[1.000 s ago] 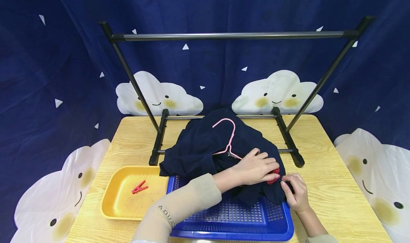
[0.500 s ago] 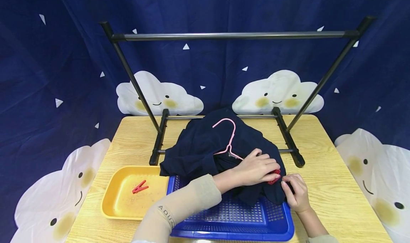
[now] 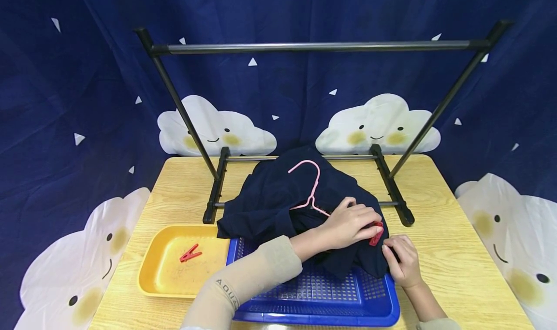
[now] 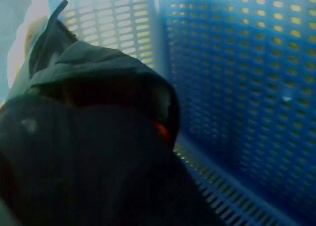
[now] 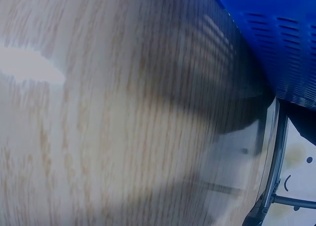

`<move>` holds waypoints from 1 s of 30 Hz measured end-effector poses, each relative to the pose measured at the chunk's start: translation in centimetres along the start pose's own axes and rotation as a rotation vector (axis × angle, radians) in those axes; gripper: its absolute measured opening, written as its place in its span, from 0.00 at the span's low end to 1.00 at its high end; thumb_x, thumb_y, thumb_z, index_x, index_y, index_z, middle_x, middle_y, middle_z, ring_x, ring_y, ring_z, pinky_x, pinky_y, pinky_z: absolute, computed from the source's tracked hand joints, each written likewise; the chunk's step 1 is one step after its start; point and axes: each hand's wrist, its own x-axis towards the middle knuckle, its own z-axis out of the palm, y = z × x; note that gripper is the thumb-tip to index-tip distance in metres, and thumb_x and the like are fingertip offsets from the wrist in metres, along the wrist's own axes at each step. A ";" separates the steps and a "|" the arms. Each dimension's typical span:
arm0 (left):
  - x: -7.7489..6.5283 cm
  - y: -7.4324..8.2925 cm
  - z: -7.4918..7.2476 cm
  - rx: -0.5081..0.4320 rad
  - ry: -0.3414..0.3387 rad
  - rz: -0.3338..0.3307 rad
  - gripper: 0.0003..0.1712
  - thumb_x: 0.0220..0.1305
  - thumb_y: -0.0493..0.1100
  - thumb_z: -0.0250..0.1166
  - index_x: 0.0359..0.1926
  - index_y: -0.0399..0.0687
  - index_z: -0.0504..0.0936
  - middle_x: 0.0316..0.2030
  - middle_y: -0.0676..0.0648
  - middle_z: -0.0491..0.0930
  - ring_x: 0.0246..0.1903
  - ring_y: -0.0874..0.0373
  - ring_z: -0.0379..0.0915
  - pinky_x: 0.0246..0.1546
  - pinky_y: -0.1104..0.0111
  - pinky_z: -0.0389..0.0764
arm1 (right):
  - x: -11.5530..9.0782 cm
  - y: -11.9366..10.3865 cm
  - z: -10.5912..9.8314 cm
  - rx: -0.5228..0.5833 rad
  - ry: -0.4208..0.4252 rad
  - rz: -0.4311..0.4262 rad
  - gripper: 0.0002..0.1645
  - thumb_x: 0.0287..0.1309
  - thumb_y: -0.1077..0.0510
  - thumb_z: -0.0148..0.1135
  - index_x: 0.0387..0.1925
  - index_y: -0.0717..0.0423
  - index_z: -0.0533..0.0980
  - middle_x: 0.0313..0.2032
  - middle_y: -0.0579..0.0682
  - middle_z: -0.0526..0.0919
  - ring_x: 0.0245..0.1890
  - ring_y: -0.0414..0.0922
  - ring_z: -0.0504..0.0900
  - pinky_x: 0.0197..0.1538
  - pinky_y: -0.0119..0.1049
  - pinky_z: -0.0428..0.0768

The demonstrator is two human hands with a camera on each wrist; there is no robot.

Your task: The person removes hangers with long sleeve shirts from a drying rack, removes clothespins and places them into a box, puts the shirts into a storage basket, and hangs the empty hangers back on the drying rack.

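A dark navy garment [image 3: 265,194] is draped over the blue basket, with a pink hanger [image 3: 312,194] in its neck opening and the hook lying on the cloth. My left hand [image 3: 350,226] pinches a red clothespin [image 3: 376,235] at the garment's right side; the fingers partly cover it, and whether it bites the cloth cannot be told. My right hand [image 3: 402,261] pinches the garment's right edge just beside the clothespin. Dark cloth [image 4: 84,152] fills much of the left wrist view, with the left hand mostly hidden. The right wrist view shows no hand.
The blue basket [image 3: 317,318] stands at the front of the wooden table [image 3: 452,252]. To its left, a yellow tray [image 3: 150,272] holds another red clothespin [image 3: 190,253]. A black rack with a metal bar [image 3: 322,48] stands behind, over the garment. A cloud-patterned curtain surrounds the table.
My left hand has shifted slightly up and right, and the red clothespin in it has turned more upright. My right hand stays at the garment's edge.
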 end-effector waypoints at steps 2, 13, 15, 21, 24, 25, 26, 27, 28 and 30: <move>0.2 0.0 -0.3 -0.026 0.001 -0.008 0.12 0.67 0.53 0.51 0.44 0.58 0.77 0.38 0.63 0.76 0.38 0.71 0.68 0.52 0.69 0.58 | 0.0 0.0 0.0 0.003 0.002 -0.003 0.25 0.62 0.57 0.49 0.14 0.71 0.70 0.14 0.57 0.71 0.15 0.48 0.69 0.36 0.30 0.66; 0.1 -0.1 -1.3 -0.001 0.033 -0.006 0.15 0.65 0.56 0.52 0.45 0.54 0.74 0.40 0.59 0.75 0.42 0.69 0.70 0.54 0.67 0.61 | -0.1 0.0 0.0 -0.002 -0.002 0.006 0.25 0.62 0.57 0.49 0.15 0.72 0.70 0.14 0.57 0.71 0.16 0.48 0.69 0.37 0.28 0.66; 0.0 -0.2 -1.4 0.020 0.061 0.007 0.16 0.64 0.56 0.53 0.45 0.54 0.74 0.40 0.59 0.75 0.42 0.68 0.71 0.54 0.66 0.61 | -0.1 0.1 0.0 -0.005 -0.003 0.006 0.25 0.62 0.56 0.49 0.15 0.72 0.70 0.14 0.57 0.71 0.16 0.48 0.69 0.37 0.29 0.66; -0.3 -0.2 -2.0 0.126 0.137 0.043 0.18 0.63 0.57 0.53 0.44 0.51 0.75 0.38 0.58 0.75 0.39 0.66 0.71 0.52 0.66 0.63 | -0.1 0.1 0.0 -0.007 -0.007 0.005 0.25 0.62 0.57 0.48 0.15 0.71 0.70 0.14 0.57 0.71 0.16 0.48 0.69 0.36 0.30 0.65; -0.6 -0.3 -2.5 0.166 0.159 0.049 0.19 0.63 0.57 0.52 0.44 0.50 0.75 0.38 0.57 0.75 0.38 0.66 0.71 0.50 0.66 0.65 | -0.1 0.1 0.0 -0.006 -0.009 0.006 0.26 0.62 0.57 0.48 0.15 0.72 0.70 0.14 0.57 0.72 0.16 0.48 0.69 0.36 0.30 0.65; -0.7 -0.3 -2.6 0.182 0.165 0.051 0.19 0.63 0.57 0.52 0.44 0.50 0.75 0.37 0.57 0.75 0.38 0.65 0.71 0.50 0.66 0.65 | -0.1 0.1 0.0 -0.005 -0.008 0.005 0.26 0.62 0.57 0.48 0.15 0.72 0.70 0.14 0.57 0.72 0.16 0.48 0.69 0.37 0.29 0.65; -0.8 -0.4 -2.8 0.187 0.171 0.053 0.19 0.63 0.57 0.52 0.44 0.50 0.75 0.37 0.57 0.75 0.38 0.65 0.71 0.49 0.66 0.65 | -0.1 0.0 0.0 -0.004 -0.008 0.005 0.26 0.62 0.57 0.48 0.15 0.72 0.70 0.14 0.57 0.72 0.16 0.48 0.69 0.37 0.29 0.65; -0.9 -0.4 -2.9 0.197 0.178 0.056 0.19 0.63 0.58 0.52 0.43 0.50 0.75 0.37 0.57 0.75 0.37 0.65 0.71 0.49 0.67 0.66 | -0.1 0.0 0.0 -0.003 -0.007 0.005 0.26 0.62 0.57 0.48 0.15 0.72 0.70 0.14 0.57 0.72 0.16 0.48 0.69 0.37 0.29 0.66; -1.0 -0.4 -3.0 0.210 0.187 0.058 0.19 0.63 0.58 0.52 0.43 0.50 0.76 0.37 0.57 0.75 0.37 0.65 0.71 0.49 0.67 0.66 | 0.0 0.0 0.0 -0.003 -0.006 0.004 0.26 0.62 0.57 0.48 0.15 0.72 0.70 0.14 0.57 0.72 0.16 0.48 0.69 0.37 0.29 0.66; -1.2 -0.5 -3.3 0.231 0.205 0.062 0.20 0.63 0.58 0.51 0.43 0.50 0.76 0.37 0.56 0.75 0.37 0.65 0.71 0.48 0.67 0.67 | 0.0 0.0 0.0 -0.003 -0.005 0.002 0.26 0.62 0.57 0.49 0.15 0.72 0.70 0.14 0.57 0.72 0.16 0.48 0.69 0.38 0.28 0.66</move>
